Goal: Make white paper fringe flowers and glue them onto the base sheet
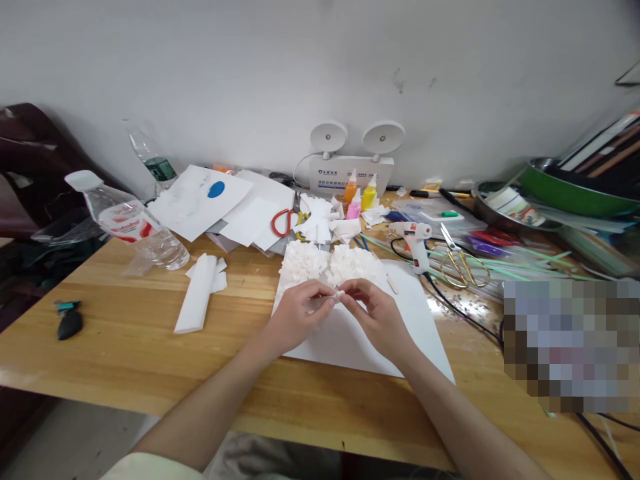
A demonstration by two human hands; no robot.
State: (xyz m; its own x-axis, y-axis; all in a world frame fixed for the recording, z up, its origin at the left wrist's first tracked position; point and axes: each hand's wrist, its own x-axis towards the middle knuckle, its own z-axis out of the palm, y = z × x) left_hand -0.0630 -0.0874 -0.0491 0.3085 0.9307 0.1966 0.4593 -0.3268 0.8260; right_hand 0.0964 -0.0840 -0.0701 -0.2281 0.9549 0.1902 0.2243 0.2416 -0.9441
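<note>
My left hand [302, 313] and my right hand [376, 315] meet over a white sheet [415, 327] on the wooden table. Between their pinched fingertips is a small white paper piece [339, 296], gripped from both sides. Just beyond my fingers, two clusters of crumpled white paper bits [303, 261] cover the upper part of the sheet. A white glue gun [416, 241] stands to the right of the sheet, its black cord trailing toward me. Gold-handled scissors [463, 265] lie beside it.
A water bottle [133, 223] and a folded white paper strip [195, 293] are on the left. Red-handled scissors [283, 223], paper scraps [316, 220] and small paint bottles [353, 205] sit behind the sheet. Green pans [575, 187] and plastic bags crowd the right; a pixelated area hides part there.
</note>
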